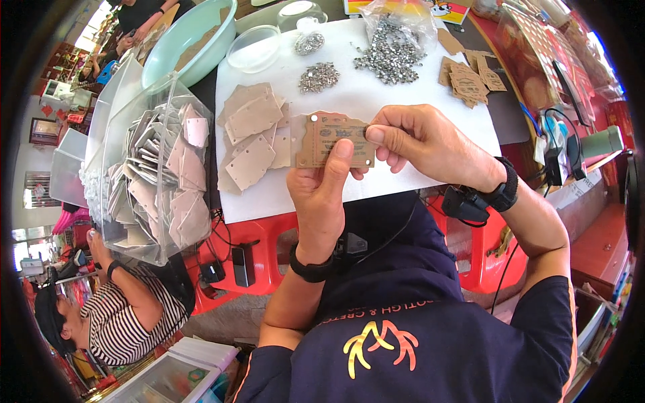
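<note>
A brown printed cardboard card (316,142) with small holes at its corners is gripped in my left hand (319,201), thumb across its front. At the card's upper right corner, my right hand (430,144) pinches thumb and forefinger together; whatever lies between those fingertips is hidden. Plain tan cards (252,124) lie in an overlapping pile left of my hands. Beyond the card, small metal fasteners (319,78) form a heap on the white sheet (336,50), with silvery ones (388,59) spilling from a clear bag (416,20).
Left stands a clear plastic bin (101,144) full of tan cards. Behind it is a pale green basin (227,32), beside a round clear lid (254,48). Printed cards (467,84) lie at far right. A person in stripes (127,312) sits at left; another person (138,20) works beyond.
</note>
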Demonstrator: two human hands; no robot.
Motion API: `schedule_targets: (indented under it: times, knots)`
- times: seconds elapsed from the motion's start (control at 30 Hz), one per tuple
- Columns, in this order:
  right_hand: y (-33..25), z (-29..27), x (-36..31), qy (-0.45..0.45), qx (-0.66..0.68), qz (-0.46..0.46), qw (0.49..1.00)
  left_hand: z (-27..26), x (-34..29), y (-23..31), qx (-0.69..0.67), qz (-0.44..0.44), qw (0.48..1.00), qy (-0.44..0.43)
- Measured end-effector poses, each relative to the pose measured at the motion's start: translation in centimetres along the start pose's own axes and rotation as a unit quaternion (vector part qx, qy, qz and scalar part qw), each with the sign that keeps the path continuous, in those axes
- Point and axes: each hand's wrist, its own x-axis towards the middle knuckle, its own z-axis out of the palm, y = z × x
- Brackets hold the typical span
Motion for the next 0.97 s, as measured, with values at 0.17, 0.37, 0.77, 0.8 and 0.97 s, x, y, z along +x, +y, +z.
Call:
schedule_targets:
  times: [0.17,0.37,0.77,0.8,0.97]
  knots:
    - [-0.3,0.3,0.6,0.003,-0.068,-0.009,0.998,-0.3,0.1,-0.3,-0.001,-0.003,1.000,0.011]
    - [0.2,0.6,1.1,0.020,-0.100,-0.037,0.994,-0.5,0.6,-0.5,-0.040,-0.016,0.999,0.020]
    - [-0.1,-5.8,8.0,0.032,-0.242,-0.006,0.970,-3.3,1.3,-3.3,-0.096,-0.047,0.994,0.038]
    - [-0.1,-6.1,8.7,0.032,-0.243,-0.006,0.969,-3.3,1.3,-3.4,-0.091,-0.052,0.994,0.022]
    - [1.3,-5.7,12.7,-0.003,-0.332,0.027,0.943,-3.5,1.5,-3.4,-0.084,-0.053,0.995,0.013]
